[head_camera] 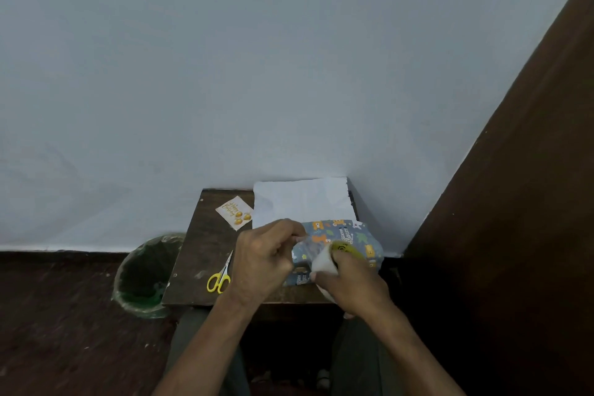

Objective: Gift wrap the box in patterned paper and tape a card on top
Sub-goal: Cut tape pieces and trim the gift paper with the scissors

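Note:
A box wrapped in blue animal-patterned paper point(350, 236) lies on the small dark wooden table point(199, 254), at its right side. Above the box my right hand point(348, 280) grips a roll of clear tape point(331, 259) with a yellow core. My left hand point(266, 254) pinches the free end of the tape point(300, 239) and holds it stretched away from the roll. A small white card point(234, 212) with gold lettering and gold shapes lies at the table's back left. Part of the box is hidden behind both hands.
Yellow-handled scissors point(221, 276) lie on the table just left of my left hand. White paper point(302, 201) lies behind the box against the wall. A green-lined bin point(146, 276) stands on the floor left of the table. A dark wooden panel point(514, 202) rises at the right.

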